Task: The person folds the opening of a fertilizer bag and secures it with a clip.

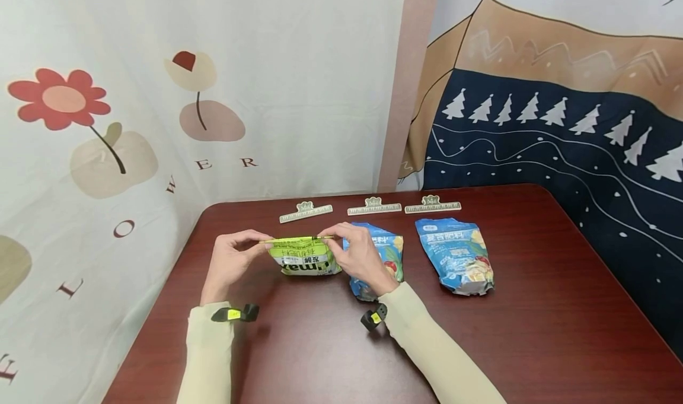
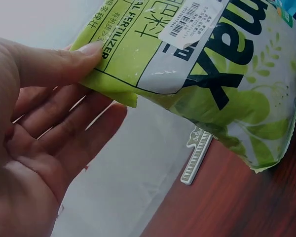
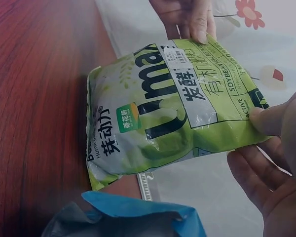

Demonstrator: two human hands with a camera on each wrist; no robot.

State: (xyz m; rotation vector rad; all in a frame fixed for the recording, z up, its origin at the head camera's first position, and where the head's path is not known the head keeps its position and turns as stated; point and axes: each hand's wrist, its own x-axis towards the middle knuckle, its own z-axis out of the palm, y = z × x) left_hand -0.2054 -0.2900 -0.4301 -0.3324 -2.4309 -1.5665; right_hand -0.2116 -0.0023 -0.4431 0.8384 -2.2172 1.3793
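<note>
A green and white fertilizer bag (image 1: pixel 304 261) stands near the middle of the table, with "max" and "FERTILIZER" readable on its front (image 2: pixel 207 54). My left hand (image 1: pixel 226 266) pinches the left end of its top edge between thumb and fingers. At the other top corner, my right hand (image 1: pixel 360 258) grips the bag between thumb and fingers. The top edge is stretched straight between both hands. Just behind my right hand lies a blue bag (image 1: pixel 393 251), partly covered by it. A second blue bag (image 1: pixel 456 255) lies farther right.
Along the table's back edge lie three pale ruler-marked clips: a left clip (image 1: pixel 306 214), a middle clip (image 1: pixel 374 207) and a right clip (image 1: pixel 432 206). The dark red table (image 1: pixel 320 344) ends at printed curtains (image 1: pixel 299 95) behind and to the sides.
</note>
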